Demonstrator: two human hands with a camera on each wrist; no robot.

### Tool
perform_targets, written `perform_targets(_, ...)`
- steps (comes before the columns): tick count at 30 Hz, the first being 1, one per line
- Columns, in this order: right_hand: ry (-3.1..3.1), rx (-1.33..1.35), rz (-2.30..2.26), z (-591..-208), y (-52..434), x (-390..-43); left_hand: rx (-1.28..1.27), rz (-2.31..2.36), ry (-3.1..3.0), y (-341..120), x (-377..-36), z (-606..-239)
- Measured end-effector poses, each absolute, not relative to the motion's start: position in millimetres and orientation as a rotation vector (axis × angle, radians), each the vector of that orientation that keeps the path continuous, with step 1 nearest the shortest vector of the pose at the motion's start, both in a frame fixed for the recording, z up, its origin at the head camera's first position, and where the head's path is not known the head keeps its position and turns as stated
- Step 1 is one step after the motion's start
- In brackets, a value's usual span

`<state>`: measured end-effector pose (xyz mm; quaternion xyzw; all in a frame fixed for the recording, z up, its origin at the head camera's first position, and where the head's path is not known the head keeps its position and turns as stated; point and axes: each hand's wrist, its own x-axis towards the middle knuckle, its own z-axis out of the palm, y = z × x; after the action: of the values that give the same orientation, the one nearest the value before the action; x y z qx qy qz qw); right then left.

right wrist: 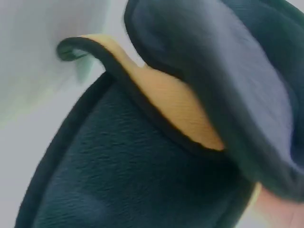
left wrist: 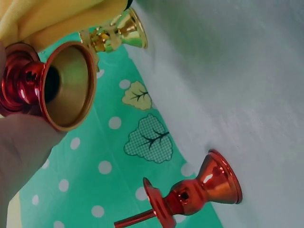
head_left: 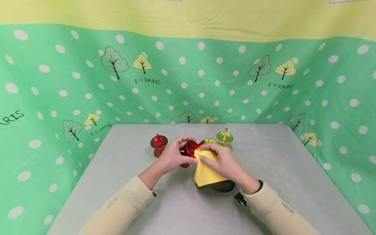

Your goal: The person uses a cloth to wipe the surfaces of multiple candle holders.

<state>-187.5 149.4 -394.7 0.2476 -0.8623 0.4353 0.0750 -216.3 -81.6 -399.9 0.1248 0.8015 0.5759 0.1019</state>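
Observation:
A shiny red candlestick [head_left: 191, 147] is gripped in my left hand [head_left: 171, 156]. It is tilted above the table, its thin stem leaning right; in the left wrist view its hollow flared base [left wrist: 76, 90] faces the camera. My right hand [head_left: 225, 161] pinches a yellow cloth [head_left: 207, 173] and holds it against the candlestick's upper part. The cloth's dark underside [right wrist: 123, 161] and black edging hang down and fill much of the right wrist view. Cloth and fingers hide part of the candlestick.
Another red candlestick [head_left: 159, 143] stands upright on the grey table [head_left: 123, 199], left of my hands. Two gold candlesticks stand behind the cloth: one [head_left: 225, 137] at the back right, the other [head_left: 210, 140] partly hidden. A green and yellow printed curtain [head_left: 188, 85] encloses the back and sides.

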Motion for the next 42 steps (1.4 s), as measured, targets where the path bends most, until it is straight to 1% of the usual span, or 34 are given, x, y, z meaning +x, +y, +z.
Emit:
perform_targets(5,-2.500,0.675,1.336,-397.6,149.8,-190.4,0.325,1.730,2.332,-78.4,-215.2,-400.2)
perform_targets(13,-2.557,0.615,1.266,-393.8,152.3,-197.6,0.447,1.650,2.301,-79.9,-214.1,-393.6)
perform_targets(19,-2.592,0.561,1.260,-392.8,151.4,-192.5,0.405,1.731,2.302,-77.9,-214.4,-396.1)
perform_targets(24,-2.509,0.654,1.216,-391.2,147.1,-184.3,0.397,1.790,2.266,-80.9,-215.0,-398.3)
perform_targets(31,-2.520,0.768,1.295,-391.2,157.1,-187.4,0.535,1.749,2.058,-95.1,-217.1,-398.7)
perform_targets(38,-2.548,1.026,1.212,-385.1,167.2,-198.4,0.695,1.626,1.879,-107.3,-221.4,-395.9)
perform_targets(42,-2.485,1.197,1.127,-379.5,164.0,-201.6,0.724,1.556,1.799,-112.6,-225.1,-395.1)
